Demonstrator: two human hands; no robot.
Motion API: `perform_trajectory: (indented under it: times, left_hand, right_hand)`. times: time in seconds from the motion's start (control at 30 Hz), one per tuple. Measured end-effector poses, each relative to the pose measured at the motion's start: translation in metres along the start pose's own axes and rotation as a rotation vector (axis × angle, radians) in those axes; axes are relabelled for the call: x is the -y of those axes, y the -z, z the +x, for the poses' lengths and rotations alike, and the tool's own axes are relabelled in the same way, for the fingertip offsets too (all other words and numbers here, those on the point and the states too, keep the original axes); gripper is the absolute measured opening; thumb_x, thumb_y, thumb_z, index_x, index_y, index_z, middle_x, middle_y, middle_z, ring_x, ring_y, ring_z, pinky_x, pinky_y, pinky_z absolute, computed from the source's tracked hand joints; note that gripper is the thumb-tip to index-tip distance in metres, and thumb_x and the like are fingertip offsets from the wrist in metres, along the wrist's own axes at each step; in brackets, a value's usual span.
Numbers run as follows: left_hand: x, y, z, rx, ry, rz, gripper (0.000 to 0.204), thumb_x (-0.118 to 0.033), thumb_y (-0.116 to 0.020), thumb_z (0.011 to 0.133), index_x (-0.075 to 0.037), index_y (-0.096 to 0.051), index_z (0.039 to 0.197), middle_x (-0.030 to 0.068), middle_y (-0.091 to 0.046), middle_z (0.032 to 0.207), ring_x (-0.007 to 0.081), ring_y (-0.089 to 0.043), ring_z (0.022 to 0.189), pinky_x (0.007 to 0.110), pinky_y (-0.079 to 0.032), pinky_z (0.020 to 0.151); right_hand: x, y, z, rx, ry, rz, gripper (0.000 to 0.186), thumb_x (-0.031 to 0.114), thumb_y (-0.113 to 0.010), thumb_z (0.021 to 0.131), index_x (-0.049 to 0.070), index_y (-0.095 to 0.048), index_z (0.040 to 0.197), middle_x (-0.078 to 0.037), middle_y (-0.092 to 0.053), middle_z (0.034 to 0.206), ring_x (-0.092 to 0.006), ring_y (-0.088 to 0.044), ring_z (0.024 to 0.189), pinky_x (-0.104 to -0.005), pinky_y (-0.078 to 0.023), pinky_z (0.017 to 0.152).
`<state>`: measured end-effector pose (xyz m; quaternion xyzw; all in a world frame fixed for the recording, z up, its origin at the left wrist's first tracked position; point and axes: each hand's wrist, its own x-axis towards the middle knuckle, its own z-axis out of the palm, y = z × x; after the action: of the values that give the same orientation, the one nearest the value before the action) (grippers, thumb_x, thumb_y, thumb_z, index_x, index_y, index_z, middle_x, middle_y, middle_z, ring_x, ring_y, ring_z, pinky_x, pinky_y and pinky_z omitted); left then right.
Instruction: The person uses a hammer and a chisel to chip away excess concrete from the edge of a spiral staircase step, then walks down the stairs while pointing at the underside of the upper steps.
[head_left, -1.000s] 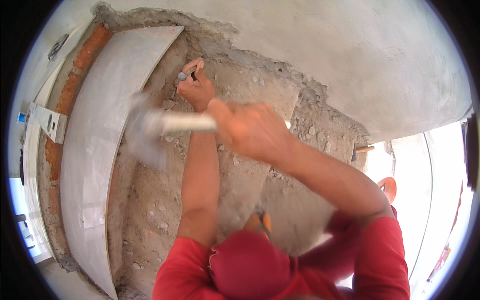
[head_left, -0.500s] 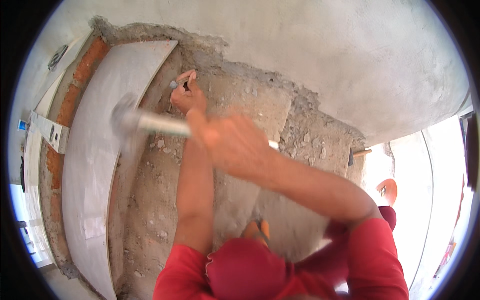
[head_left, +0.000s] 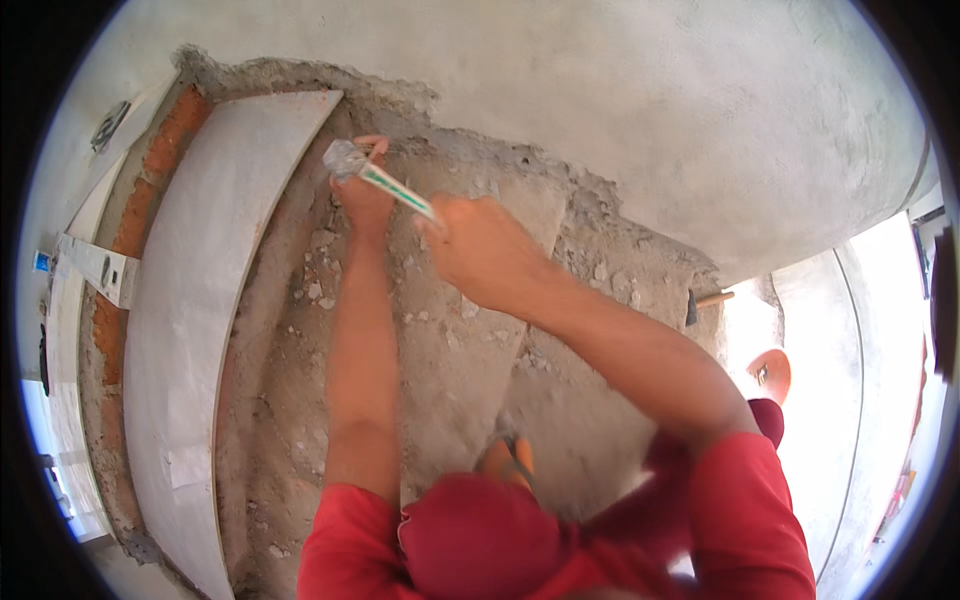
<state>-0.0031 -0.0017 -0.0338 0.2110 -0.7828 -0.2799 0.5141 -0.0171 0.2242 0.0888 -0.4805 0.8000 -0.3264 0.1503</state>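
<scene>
My right hand (head_left: pixel 485 250) is closed round the white and green handle of a hammer (head_left: pixel 398 190). The hammer's grey metal head sits over my left hand (head_left: pixel 365 205), at the foot of the wall. My left fingers are curled round a chisel; its struck end is hidden behind the hammer head now and showed as a small grey round end half a second ago. Under both hands lies a rough, chipped floor (head_left: pixel 420 340) with loose rubble.
A large pale slab (head_left: pixel 230 220) stands along the left, beside exposed orange brick (head_left: pixel 170 145). Broken plaster edges the grey wall (head_left: pixel 700 110) ahead. On the right are a wooden-handled tool (head_left: pixel 712 299) and an orange round object (head_left: pixel 770 375). My foot (head_left: pixel 508 460) is below.
The hammer head has swung from over the pale slab up and right onto the chisel's end. My right hand has shifted slightly up; my left hand stays on the chisel.
</scene>
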Motion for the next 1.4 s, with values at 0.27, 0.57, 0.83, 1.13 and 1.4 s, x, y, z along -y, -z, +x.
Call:
perform_trajectory:
  times: [0.27, 0.57, 0.83, 1.13, 1.4]
  left_hand:
    - [0.007, 0.048, -0.018, 0.135, 0.188, -0.376, 0.008, -0.002, -0.059, 0.101, 0.004, -0.063, 0.099, 0.0120, -0.071, 0.095, 0.0166, -0.066, 0.087, 0.032, -0.054, 0.084]
    - [-0.103, 0.073, -0.043, 0.556, 0.167, -0.153, 0.016, -0.014, -0.059, 0.104, 0.001, -0.065, 0.104, 0.0069, -0.070, 0.082, 0.0170, -0.068, 0.077, 0.033, -0.056, 0.073]
    - [-0.204, 0.046, -0.043, 1.153, -0.129, -0.073, 0.021, -0.023, -0.064, 0.100, -0.002, -0.065, 0.097, 0.0114, -0.063, 0.072, 0.0211, -0.060, 0.063, 0.036, -0.046, 0.060]
    - [-0.175, 0.010, -0.079, 1.288, -0.188, 0.507, 0.035, -0.003, -0.062, 0.085, -0.005, -0.063, 0.120, 0.0224, -0.065, 0.115, 0.0423, -0.069, 0.091, 0.048, -0.057, 0.077]
    - [-0.098, 0.021, -0.092, 0.920, 0.069, 0.691, 0.066, 0.010, -0.056, 0.081, -0.003, -0.048, 0.145, 0.0234, -0.033, 0.159, 0.0457, -0.038, 0.142, 0.050, -0.042, 0.113]
  right_hand:
    - [-0.055, 0.067, -0.152, 0.204, -0.165, 0.071, 0.033, 0.025, -0.056, 0.103, -0.005, -0.057, 0.089, -0.028, -0.059, 0.073, -0.0482, -0.060, 0.070, -0.0524, -0.046, 0.064]
    - [-0.093, 0.050, -0.208, 0.188, -0.524, 0.352, 0.036, 0.028, -0.061, 0.101, -0.003, -0.056, 0.084, -0.017, -0.054, 0.066, -0.0284, -0.052, 0.058, -0.0440, -0.044, 0.059]
    - [-0.100, 0.050, -0.202, 0.255, -0.433, 0.228, 0.034, 0.026, -0.061, 0.099, -0.008, -0.056, 0.094, -0.027, -0.064, 0.074, -0.0461, -0.065, 0.072, -0.0539, -0.049, 0.067]
    - [-0.103, 0.057, -0.200, 0.419, -0.370, -0.009, 0.030, 0.023, -0.057, 0.098, -0.007, -0.061, 0.103, -0.030, -0.069, 0.086, -0.0491, -0.069, 0.083, -0.0576, -0.055, 0.075]
    - [-0.103, 0.073, -0.235, 0.733, -0.322, -0.187, 0.031, 0.026, -0.056, 0.098, -0.003, -0.067, 0.103, -0.027, -0.071, 0.094, -0.0453, -0.071, 0.090, -0.0554, -0.056, 0.080]
